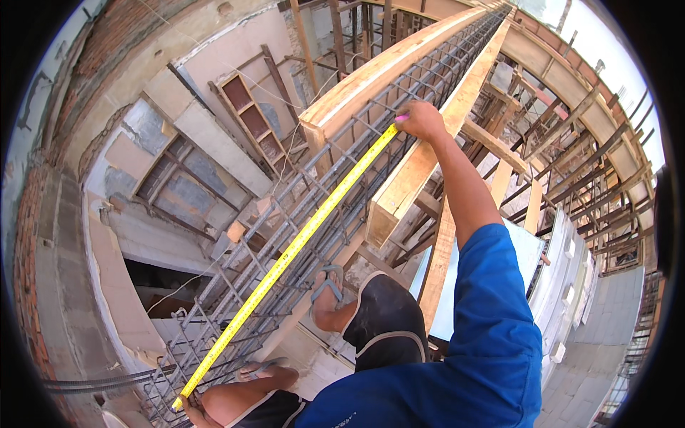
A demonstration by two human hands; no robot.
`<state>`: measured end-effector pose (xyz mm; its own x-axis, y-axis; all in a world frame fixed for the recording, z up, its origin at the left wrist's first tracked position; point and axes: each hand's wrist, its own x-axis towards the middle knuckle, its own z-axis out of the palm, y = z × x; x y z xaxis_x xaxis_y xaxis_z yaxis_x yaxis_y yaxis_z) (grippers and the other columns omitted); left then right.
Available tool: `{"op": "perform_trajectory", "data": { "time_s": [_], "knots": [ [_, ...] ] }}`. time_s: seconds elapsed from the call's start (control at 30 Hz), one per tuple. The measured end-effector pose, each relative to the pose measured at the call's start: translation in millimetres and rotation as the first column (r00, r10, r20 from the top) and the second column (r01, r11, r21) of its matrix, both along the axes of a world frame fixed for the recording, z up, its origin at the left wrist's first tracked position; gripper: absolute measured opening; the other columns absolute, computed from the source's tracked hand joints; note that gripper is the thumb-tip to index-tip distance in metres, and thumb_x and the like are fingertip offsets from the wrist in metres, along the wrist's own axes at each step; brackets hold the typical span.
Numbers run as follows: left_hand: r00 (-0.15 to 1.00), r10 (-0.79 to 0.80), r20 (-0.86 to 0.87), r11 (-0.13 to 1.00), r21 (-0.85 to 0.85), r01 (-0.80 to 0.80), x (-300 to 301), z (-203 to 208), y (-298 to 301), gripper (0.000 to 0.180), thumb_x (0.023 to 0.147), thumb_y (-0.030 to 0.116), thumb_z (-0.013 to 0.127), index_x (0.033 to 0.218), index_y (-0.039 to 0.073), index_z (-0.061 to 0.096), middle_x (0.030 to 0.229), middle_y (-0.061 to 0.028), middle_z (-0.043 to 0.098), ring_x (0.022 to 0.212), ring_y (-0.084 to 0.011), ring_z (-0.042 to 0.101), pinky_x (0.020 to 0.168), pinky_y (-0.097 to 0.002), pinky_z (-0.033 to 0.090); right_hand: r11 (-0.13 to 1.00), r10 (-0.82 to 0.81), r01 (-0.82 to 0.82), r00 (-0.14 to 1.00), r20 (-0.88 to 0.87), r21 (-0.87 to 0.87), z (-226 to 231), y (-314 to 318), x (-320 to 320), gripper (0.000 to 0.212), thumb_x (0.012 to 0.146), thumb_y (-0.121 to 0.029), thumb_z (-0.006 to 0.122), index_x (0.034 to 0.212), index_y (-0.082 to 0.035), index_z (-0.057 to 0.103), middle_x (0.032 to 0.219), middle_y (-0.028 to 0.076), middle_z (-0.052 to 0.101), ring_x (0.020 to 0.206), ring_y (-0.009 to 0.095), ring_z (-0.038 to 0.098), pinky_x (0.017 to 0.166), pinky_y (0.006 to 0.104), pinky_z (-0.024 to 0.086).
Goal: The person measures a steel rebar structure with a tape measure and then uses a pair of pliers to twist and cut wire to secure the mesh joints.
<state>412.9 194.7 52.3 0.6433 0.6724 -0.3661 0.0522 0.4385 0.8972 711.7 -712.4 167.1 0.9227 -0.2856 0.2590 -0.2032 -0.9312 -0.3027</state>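
Note:
A yellow tape measure (285, 258) is stretched in a straight line over a long steel rebar cage (321, 187). My right hand (422, 121) is closed on the tape's far end, beside the wooden formwork. A small pink thing (402, 118) shows at its fingertips; its kind is unclear. At the lower left, my left hand (194, 411) is closed at the tape's near end, partly hidden by my bent leg and the picture's edge. I cannot see the tape's case. The near end of the cage has several bent stirrups around the lengthwise bars.
Wooden formwork boards (403, 192) flank the cage at its far part. My sandalled foot (327, 289) rests beside the cage. A dark opening (160, 285) lies below on the left. Timber props (571, 160) and beams stand to the right, with a grey block wall (606, 342).

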Motion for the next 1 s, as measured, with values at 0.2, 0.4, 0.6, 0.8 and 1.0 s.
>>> {"op": "perform_trajectory", "data": {
  "time_s": [0.2,0.4,0.6,0.8,1.0],
  "knots": [
    [0.999,0.022,0.027,1.0,0.014,-0.022,-7.9,10.5,-1.1,0.041,0.099,0.03,0.065,0.121,-0.004,0.057,0.116,-0.0142,0.063,0.11,-0.0201,0.059,0.101,-0.0303,0.046,0.999,-0.037,0.04,0.995,-0.091,0.034,2.8,-5.2,7.8,0.039,0.07,-0.039,0.075,0.098,-0.012,0.078,0.095,0.017,0.073,0.092,0.033,0.07,0.081,0.0415,0.056],
    [0.994,0.056,0.094,0.998,0.032,-0.059,-5.1,31.0,-18.8,0.041,0.099,0.03,0.065,0.121,-0.004,0.057,0.117,-0.0144,0.062,0.111,-0.0201,0.058,0.102,-0.0306,0.046,0.982,-0.022,-0.004,0.991,0.133,0.189,-20.1,-17.3,1.2,0.039,0.073,-0.039,0.076,0.1,-0.011,0.077,0.094,0.016,0.074,0.088,0.031,0.071,0.082,0.0388,0.055],
    [0.944,0.034,0.33,0.998,-0.055,-0.016,11.7,74.4,-39.0,0.042,0.101,0.028,0.062,0.124,-0.006,0.055,0.129,-0.0155,0.057,0.122,-0.0201,0.052,0.109,-0.033,0.041,0.894,-0.086,-0.036,0.965,0.249,0.447,-13.4,-24.6,-9.4,0.04,0.076,-0.034,0.081,0.104,-0.006,0.076,0.09,0.011,0.074,0.083,0.02,0.069,0.078,0.0325,0.054],
    [0.857,-0.091,0.506,0.996,0.062,0.068,18.8,120.9,-94.3,0.037,0.103,0.024,0.058,0.124,-0.006,0.056,0.124,-0.0157,0.061,0.117,-0.0196,0.058,0.101,-0.0311,0.048,0.796,0.051,-0.222,0.951,0.304,0.563,23.3,42.5,-65.9,0.039,0.078,-0.023,0.083,0.109,-0.001,0.073,0.101,0.009,0.072,0.09,0.015,0.066,0.082,0.0294,0.053],
    [0.781,-0.398,0.482,0.914,0.132,0.384,56.9,149.1,-204.4,0.028,0.103,0.02,0.057,0.122,-0.001,0.059,0.111,-0.0188,0.068,0.097,-0.0231,0.07,0.079,-0.0319,0.061,0.755,0.157,-0.194,0.981,0.114,0.627,41.6,123.7,-190.0,0.036,0.079,-0.017,0.083,0.11,-0.001,0.072,0.102,0.005,0.069,0.09,0.012,0.063,0.083,0.0274,0.051]
  ]
}}
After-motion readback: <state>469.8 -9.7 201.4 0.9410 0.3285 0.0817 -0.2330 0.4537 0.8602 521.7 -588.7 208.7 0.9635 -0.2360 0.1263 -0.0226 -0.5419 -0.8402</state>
